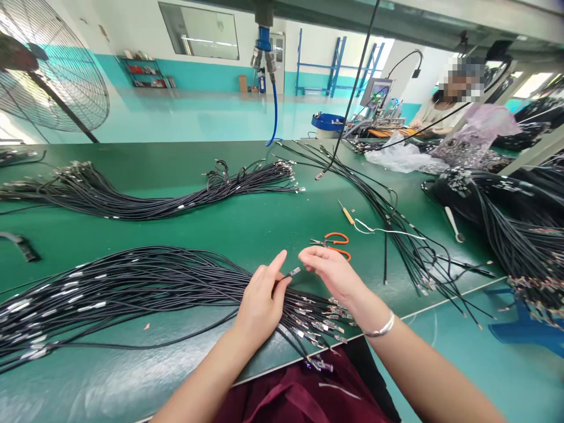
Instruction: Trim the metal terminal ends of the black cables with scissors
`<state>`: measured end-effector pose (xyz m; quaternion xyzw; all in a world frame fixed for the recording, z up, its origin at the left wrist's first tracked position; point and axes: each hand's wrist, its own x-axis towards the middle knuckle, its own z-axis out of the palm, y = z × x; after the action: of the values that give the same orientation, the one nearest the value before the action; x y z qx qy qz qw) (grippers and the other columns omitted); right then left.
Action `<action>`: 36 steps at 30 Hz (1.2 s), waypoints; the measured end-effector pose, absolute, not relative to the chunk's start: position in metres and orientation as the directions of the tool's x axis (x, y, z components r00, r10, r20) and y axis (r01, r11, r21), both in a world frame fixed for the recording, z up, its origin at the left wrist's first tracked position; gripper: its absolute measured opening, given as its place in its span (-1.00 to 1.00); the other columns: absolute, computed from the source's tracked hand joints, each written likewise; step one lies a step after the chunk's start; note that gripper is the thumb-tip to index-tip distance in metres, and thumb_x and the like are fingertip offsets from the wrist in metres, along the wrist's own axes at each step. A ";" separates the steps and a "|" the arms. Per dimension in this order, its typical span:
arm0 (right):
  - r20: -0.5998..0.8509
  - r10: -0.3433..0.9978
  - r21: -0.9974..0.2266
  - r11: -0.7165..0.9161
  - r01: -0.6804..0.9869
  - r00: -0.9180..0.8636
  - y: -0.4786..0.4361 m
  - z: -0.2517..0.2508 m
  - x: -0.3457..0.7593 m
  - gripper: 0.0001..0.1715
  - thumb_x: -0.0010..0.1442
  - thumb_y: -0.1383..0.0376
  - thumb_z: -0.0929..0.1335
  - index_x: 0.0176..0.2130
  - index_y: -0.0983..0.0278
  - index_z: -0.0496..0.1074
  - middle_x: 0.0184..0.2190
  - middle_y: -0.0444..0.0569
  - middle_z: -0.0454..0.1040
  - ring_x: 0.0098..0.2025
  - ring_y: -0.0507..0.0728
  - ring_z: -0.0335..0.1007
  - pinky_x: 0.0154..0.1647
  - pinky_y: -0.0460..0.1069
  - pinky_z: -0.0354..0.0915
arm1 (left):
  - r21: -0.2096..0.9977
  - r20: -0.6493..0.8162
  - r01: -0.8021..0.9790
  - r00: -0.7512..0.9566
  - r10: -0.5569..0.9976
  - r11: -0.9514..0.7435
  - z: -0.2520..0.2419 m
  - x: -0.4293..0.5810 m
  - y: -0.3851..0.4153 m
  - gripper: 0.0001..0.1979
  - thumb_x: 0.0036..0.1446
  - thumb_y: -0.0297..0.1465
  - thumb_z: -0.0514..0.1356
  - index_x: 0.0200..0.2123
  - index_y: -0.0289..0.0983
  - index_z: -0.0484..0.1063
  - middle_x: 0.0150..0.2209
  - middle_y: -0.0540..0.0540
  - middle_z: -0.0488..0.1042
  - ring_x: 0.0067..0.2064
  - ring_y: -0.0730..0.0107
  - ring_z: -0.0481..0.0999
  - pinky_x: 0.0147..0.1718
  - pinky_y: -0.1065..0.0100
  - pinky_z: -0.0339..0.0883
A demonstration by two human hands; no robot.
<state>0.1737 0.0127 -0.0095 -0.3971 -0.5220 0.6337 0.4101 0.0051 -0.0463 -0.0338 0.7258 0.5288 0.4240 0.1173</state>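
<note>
Connector (295,271) is best held steady: left hand (262,296) pinches its cable (288,275) close behind; right hand (332,273) has fingertips together, if holding anything, I cannot tell.

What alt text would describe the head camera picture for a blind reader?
A person's left hand holds a black cable near its metal tip, with the right hand close by, above a green workbench. Bundles of cables and orange-handled scissors lie nearby.

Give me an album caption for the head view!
Left hand grips a connector-tipped black cable, right hand alongside, orange-handled scissors beyond.
</note>
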 end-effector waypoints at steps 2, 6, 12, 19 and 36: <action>-0.132 0.924 -0.949 -0.222 -0.222 -0.360 0.012 -0.011 0.180 -0.73 0.01 0.17 0.46 -0.31 0.29 0.48 -0.44 -0.12 0.45 -0.42 -0.01 0.31 -0.33 -0.06 0.23 | 0.686 0.456 0.633 0.009 0.890 -0.358 -0.035 0.004 -0.045 -0.53 0.23 -0.43 0.11 0.20 -0.17 0.17 -0.42 0.04 0.44 -0.35 0.39 0.44 -0.26 0.33 0.35; -0.177 0.899 -0.861 -0.338 -0.380 -0.400 0.008 -0.008 0.191 -0.59 -0.10 0.25 0.54 -0.21 0.27 0.50 -0.39 -0.09 0.52 -0.43 -0.02 0.38 -0.35 -0.08 0.28 | 0.752 0.407 0.593 -0.076 0.910 -0.287 -0.032 0.004 -0.043 -0.57 0.20 -0.37 0.13 0.15 -0.17 0.25 -0.42 0.06 0.43 -0.39 0.41 0.43 -0.29 0.34 0.35; -0.164 0.898 -0.794 -0.366 -0.486 -0.407 0.006 -0.004 0.198 -0.72 -0.14 0.29 0.56 -0.36 0.33 0.54 -0.45 -0.09 0.53 -0.45 -0.05 0.38 -0.37 -0.11 0.30 | 0.766 0.396 0.592 -0.130 0.909 -0.250 -0.025 0.005 -0.042 -0.57 0.16 -0.34 0.14 0.11 -0.22 0.29 -0.43 0.05 0.44 -0.41 0.42 0.43 -0.31 0.35 0.34; -0.114 0.884 -0.772 -0.366 -0.520 -0.453 0.003 -0.005 0.204 -0.71 -0.04 0.22 0.53 -0.34 0.33 0.50 -0.45 -0.09 0.49 -0.42 -0.02 0.37 -0.35 -0.08 0.30 | 0.782 0.361 0.588 -0.157 0.919 -0.207 -0.024 0.006 -0.040 -0.57 0.14 -0.32 0.15 0.09 -0.23 0.32 -0.44 0.03 0.45 -0.41 0.39 0.44 -0.30 0.33 0.35; -0.129 0.888 -0.841 -0.334 -0.425 -0.442 0.003 -0.014 0.206 -0.54 -0.03 -0.01 0.49 -0.42 0.29 0.35 -0.56 -0.18 0.39 -0.54 -0.05 0.28 -0.50 -0.13 0.19 | 0.773 0.361 0.601 -0.157 0.919 -0.201 -0.026 0.005 -0.040 -0.56 0.16 -0.32 0.15 0.11 -0.25 0.30 -0.43 0.04 0.45 -0.41 0.42 0.42 -0.29 0.36 0.33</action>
<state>0.2064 0.0028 -0.0139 -0.3030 -0.3819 0.7585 0.4325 0.0050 -0.0404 -0.0262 0.6257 0.6076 0.4574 0.1737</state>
